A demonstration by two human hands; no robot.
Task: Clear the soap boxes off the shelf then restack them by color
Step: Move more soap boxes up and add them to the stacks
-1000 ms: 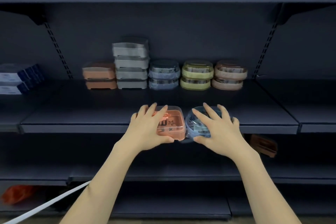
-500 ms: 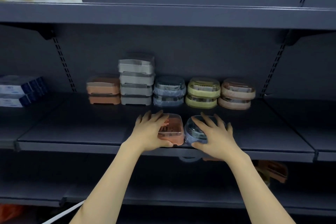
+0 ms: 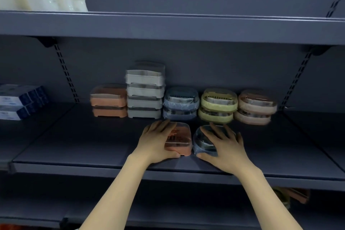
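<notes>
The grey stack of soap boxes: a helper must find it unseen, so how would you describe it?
On the middle shelf, against the back wall, stands a row of stacks. The grey stack is second from the left, between the orange stack and blue stack. It alone is four high.

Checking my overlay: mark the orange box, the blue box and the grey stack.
orange box (image 3: 182, 137), head view, clear lid.
blue box (image 3: 204, 141), head view, lid between fingers.
grey stack (image 3: 144, 94), head view, second box's front wall.

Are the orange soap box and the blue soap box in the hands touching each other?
Apart. The head view shows a dark strip of shelf between the orange soap box and the blue soap box.
</notes>
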